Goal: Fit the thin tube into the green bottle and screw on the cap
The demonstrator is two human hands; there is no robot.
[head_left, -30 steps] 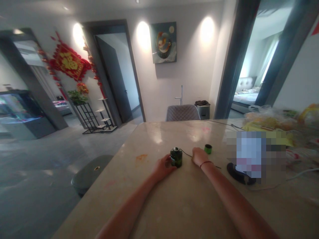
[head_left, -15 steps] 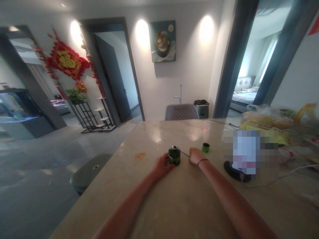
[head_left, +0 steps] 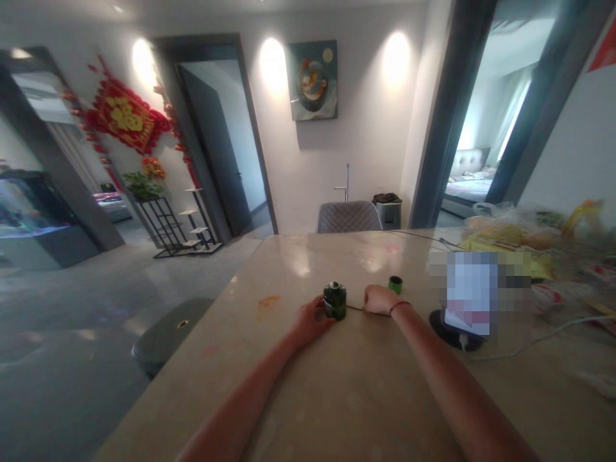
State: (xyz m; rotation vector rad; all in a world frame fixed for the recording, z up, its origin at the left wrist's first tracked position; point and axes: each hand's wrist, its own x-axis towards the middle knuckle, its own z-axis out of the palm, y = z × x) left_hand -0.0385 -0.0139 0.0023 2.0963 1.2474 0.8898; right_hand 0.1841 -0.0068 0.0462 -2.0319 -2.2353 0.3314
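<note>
A small dark green glass bottle (head_left: pixel 335 303) stands upright on the table, its pale neck opening facing up. My left hand (head_left: pixel 312 321) is curled round the bottle's left side, fingers and thumb on the glass. My right hand (head_left: pixel 379 300) is closed, pinching a thin dark stick (head_left: pixel 355 308). The stick lies nearly level, its left end close to the bottle's right side; whether it touches the glass I cannot tell. The other end shows below my right wrist. Just behind my right hand sits a short green cap (head_left: pixel 395 285), dark on top, partly covered by the hand.
A blurred-out upright device (head_left: pixel 471 289) rests on a round black stand (head_left: pixel 437 327) at the right, with a white cable (head_left: pixel 524 350). Plastic bags (head_left: pixel 510 224) crowd the far right of the table (head_left: pixel 337 398). A quilted chair (head_left: pixel 350 217) is at the far edge, a grey-green stool (head_left: pixel 168 333) at left.
The stick has tipped flatter, its left end dropping from near the bottle's shoulder to mid-height. More of its right end shows below my wrist. My left hand and the bottle stay together.
</note>
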